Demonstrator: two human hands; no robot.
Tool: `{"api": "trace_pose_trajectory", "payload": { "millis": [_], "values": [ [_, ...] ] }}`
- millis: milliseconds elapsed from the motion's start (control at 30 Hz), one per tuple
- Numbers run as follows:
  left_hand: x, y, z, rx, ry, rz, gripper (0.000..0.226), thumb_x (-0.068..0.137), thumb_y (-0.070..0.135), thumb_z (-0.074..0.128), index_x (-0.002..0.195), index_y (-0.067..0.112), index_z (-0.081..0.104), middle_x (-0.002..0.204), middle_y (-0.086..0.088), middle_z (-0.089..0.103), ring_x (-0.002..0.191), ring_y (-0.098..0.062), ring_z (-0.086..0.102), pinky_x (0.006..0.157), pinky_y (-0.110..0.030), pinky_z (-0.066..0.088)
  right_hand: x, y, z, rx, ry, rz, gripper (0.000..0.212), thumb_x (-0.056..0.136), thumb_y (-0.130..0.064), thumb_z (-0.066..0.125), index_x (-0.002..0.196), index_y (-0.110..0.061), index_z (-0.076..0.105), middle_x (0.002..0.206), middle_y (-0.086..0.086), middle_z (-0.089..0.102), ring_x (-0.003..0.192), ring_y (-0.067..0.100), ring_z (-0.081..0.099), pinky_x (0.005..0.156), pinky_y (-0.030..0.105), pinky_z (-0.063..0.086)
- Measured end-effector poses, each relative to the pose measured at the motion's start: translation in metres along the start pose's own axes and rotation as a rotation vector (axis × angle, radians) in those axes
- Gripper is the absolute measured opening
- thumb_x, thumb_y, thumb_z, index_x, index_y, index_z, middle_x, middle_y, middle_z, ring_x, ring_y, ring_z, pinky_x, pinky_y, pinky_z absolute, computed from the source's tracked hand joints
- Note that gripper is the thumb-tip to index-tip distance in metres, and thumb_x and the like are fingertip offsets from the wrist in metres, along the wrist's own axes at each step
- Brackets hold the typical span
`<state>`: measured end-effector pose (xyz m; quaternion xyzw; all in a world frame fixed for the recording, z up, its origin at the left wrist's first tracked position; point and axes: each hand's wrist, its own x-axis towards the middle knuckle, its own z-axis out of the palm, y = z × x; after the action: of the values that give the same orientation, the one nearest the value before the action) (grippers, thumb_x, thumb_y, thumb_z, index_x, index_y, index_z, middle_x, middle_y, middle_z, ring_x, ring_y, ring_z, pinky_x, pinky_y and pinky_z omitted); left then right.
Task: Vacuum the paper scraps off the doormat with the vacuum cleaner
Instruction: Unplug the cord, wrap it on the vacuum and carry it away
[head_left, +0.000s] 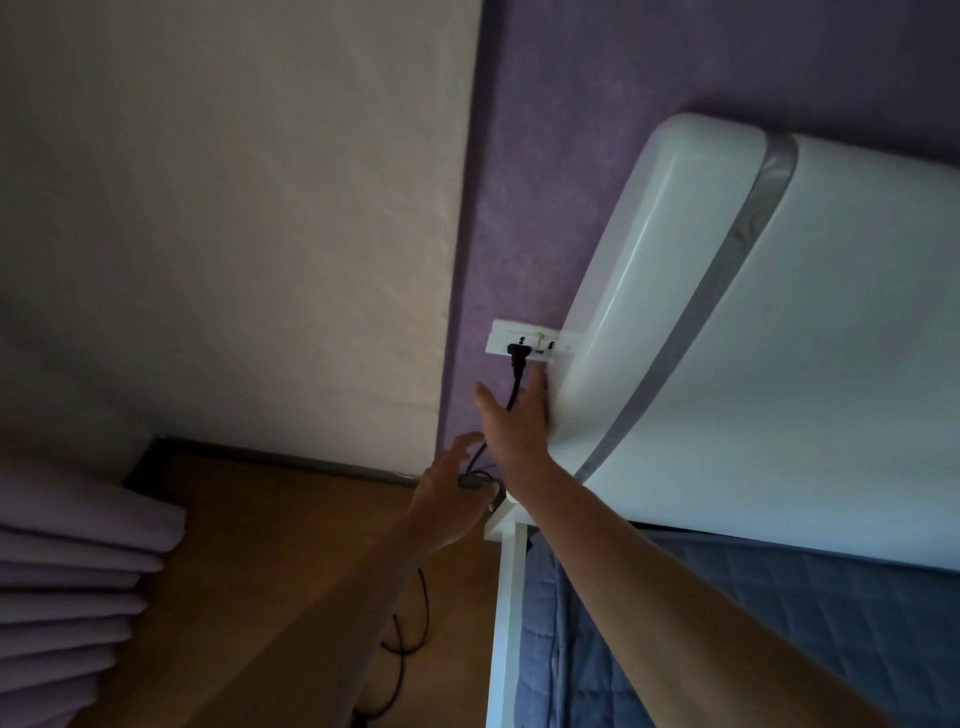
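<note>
A black plug (519, 357) sits in the white wall socket (511, 338) on the purple wall, beside the white headboard. Its black cord (511, 397) hangs down and runs along the wooden floor (410, 618). My right hand (514, 423) is just below the plug with fingers spread, the cord passing behind it; it grips nothing. My left hand (449, 501) hovers lower, near the floor corner, fingers apart and holding nothing. The vacuum cleaner, doormat and paper scraps are out of view.
A white padded headboard (753, 338) with a grey stripe fills the right. A white bed frame (506, 623) and blue quilted cover (727, 649) lie below it. Purple curtain folds (67, 582) hang at the left. A cream wall panel (234, 234) stands behind.
</note>
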<state>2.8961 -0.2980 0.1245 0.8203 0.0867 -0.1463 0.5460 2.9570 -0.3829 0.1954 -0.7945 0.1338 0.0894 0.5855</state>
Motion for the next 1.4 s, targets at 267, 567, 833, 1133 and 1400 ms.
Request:
{"api": "trace_pose_trajectory", "payload": {
  "millis": [267,567,833,1133,1400],
  "values": [
    [0.012,-0.016,0.007,-0.1,-0.073,-0.004,0.052,0.09,0.009,0.064,0.135,0.028,0.045,0.106,-0.002,0.067,0.082,-0.014,0.069,0.067,-0.027,0.06,0.018,0.014,0.014,0.078,0.077,-0.063,0.072,0.096,-0.02,0.06,0.155,-0.025,0.019,0.151,-0.002,0.039,0.106,0.004,0.048,0.089,0.024,0.04],
    [0.002,-0.02,0.009,-0.143,-0.095,0.019,0.035,0.088,0.008,0.06,0.097,0.042,0.057,0.096,0.003,0.065,0.099,-0.024,0.065,0.088,-0.048,0.053,0.027,0.033,0.015,0.074,0.061,-0.131,0.072,0.095,-0.014,0.06,0.154,-0.028,0.021,0.111,-0.026,0.041,0.09,-0.011,0.053,0.068,0.004,0.04],
    [-0.028,-0.04,-0.017,-0.212,-0.14,0.036,0.039,0.092,0.002,0.064,0.123,0.025,0.057,0.109,0.003,0.067,0.096,-0.003,0.065,0.08,-0.017,0.052,0.028,0.038,0.023,0.075,0.162,-0.229,0.068,0.094,-0.011,0.06,0.153,-0.02,0.027,0.107,-0.032,0.04,0.093,0.002,0.055,0.073,0.003,0.044],
    [-0.055,-0.036,-0.021,-0.424,-0.089,0.021,0.044,0.092,-0.013,0.054,0.125,0.017,0.057,0.079,-0.012,0.068,0.072,-0.018,0.07,0.07,-0.027,0.059,0.034,0.036,0.039,0.124,0.41,-0.3,0.042,0.098,-0.009,0.054,0.139,-0.005,0.047,0.112,-0.005,0.059,0.091,0.004,0.058,0.086,0.021,0.048],
    [-0.064,-0.023,-0.032,-0.401,-0.144,-0.086,0.049,0.094,-0.007,0.057,0.13,0.027,0.055,0.076,-0.004,0.07,0.075,-0.02,0.073,0.069,-0.033,0.062,0.042,0.04,0.046,0.061,0.554,-0.335,0.033,0.101,-0.003,0.045,0.132,-0.004,0.052,0.127,0.011,0.063,0.122,0.021,0.057,0.106,0.028,0.044]
  ]
}}
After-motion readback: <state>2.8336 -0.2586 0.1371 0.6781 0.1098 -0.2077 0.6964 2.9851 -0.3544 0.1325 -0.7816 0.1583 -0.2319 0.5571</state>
